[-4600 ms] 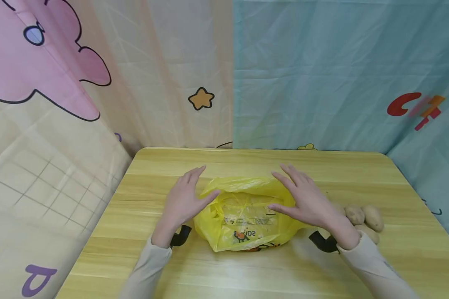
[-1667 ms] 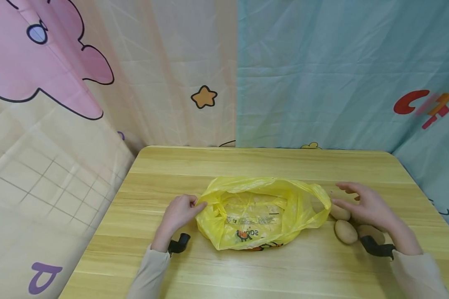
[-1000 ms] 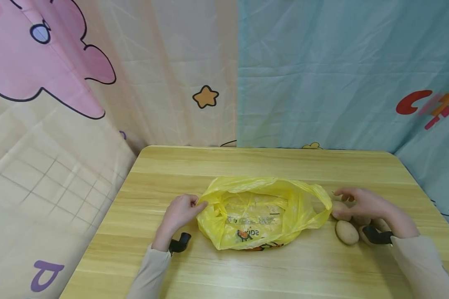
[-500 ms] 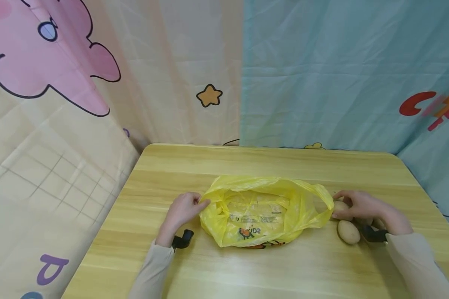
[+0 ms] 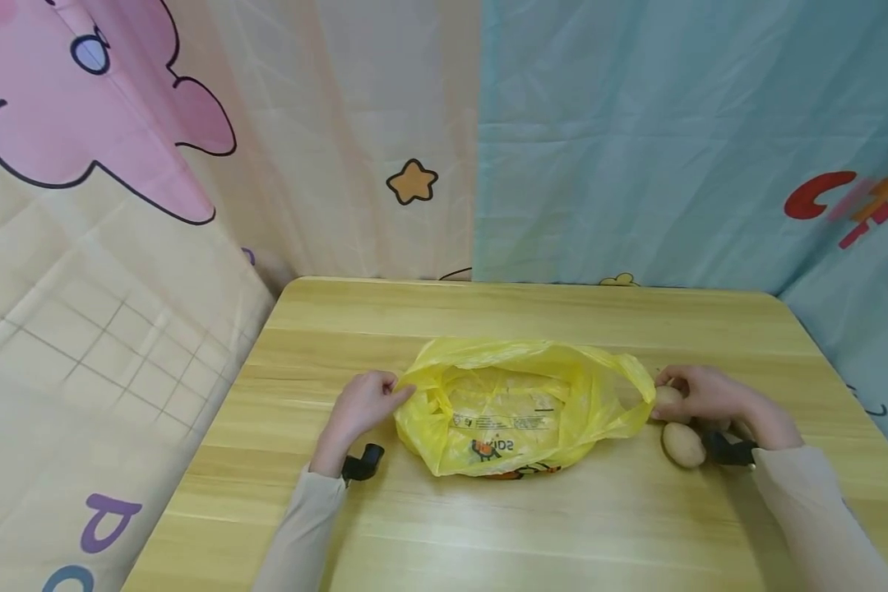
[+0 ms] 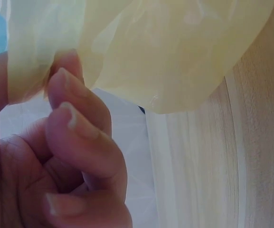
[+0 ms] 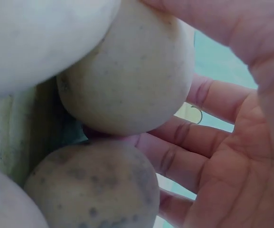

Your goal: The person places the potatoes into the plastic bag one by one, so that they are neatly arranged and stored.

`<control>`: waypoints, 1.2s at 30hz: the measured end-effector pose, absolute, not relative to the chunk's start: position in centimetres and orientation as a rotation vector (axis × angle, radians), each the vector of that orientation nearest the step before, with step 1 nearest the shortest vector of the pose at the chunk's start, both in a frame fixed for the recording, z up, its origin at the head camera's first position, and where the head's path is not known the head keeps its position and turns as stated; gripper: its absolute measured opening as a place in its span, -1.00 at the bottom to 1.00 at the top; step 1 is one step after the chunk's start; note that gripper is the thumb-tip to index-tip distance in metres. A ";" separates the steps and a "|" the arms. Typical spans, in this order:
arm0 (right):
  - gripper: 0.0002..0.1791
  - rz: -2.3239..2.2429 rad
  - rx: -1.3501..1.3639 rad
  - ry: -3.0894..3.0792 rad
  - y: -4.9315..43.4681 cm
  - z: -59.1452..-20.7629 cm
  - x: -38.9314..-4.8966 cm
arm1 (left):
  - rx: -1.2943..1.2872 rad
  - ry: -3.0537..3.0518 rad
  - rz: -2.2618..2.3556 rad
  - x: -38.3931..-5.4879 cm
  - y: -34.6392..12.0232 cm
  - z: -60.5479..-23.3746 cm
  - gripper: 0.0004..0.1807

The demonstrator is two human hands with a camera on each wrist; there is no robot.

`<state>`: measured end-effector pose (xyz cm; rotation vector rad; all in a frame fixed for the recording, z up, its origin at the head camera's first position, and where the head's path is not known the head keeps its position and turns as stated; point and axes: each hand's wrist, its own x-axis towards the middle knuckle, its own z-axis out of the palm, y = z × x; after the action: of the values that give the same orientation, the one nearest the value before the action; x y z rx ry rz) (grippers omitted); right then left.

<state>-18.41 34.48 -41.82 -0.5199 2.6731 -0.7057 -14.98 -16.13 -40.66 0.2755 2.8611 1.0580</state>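
A yellow plastic bag (image 5: 499, 448) lies on the table, its mouth spread wide and printed inside faces showing. At its left rim my left hand (image 5: 363, 404) pinches the plastic between thumb and fingers; the left wrist view shows the thin film (image 6: 160, 61) there. Beyond the bag's right handle, my right hand (image 5: 718, 396) grips a potato (image 7: 127, 71) with the thumb on one side and fingers behind it. Another potato (image 5: 683, 445) sits just in front of that hand. A dark-spotted potato (image 7: 99, 185) is close below the gripped one; others are partly hidden under the hand.
The wooden table (image 5: 488, 534) has a rounded back edge against the patterned curtains (image 5: 622, 148). Black curved mounts (image 5: 363, 462) stick out at both wrists. The bag's right handle loop (image 5: 640, 378) reaches nearly to the potatoes.
Both hands were apart over the bag; the left now pinches its left rim. The bag's right handle was spread outward. My right hand moved right to the potatoes and closed round one.
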 end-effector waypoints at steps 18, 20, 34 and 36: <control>-0.51 -0.782 -0.534 2.669 35.0 -43.0 -18.3 | 0.244 2.871 1.045 -14.8 -16.3 -41.0 -0.50; -0.51 -0.785 -0.539 2.669 35.1 -42.9 -18.4 | 0.245 2.872 1.045 -14.9 -16.3 -41.0 -0.50; -0.51 -0.921 -0.432 2.642 35.4 -42.6 -18.0 | 0.237 2.870 1.047 -15.0 -16.0 -40.9 -0.51; -0.51 -0.943 -0.405 2.642 35.4 -42.5 -17.9 | 0.235 2.871 1.044 -15.0 -16.0 -40.9 -0.51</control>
<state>-17.94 35.44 -42.48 -0.4052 2.6420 -0.9431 -14.99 -15.99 -40.87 0.2352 2.8715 1.0444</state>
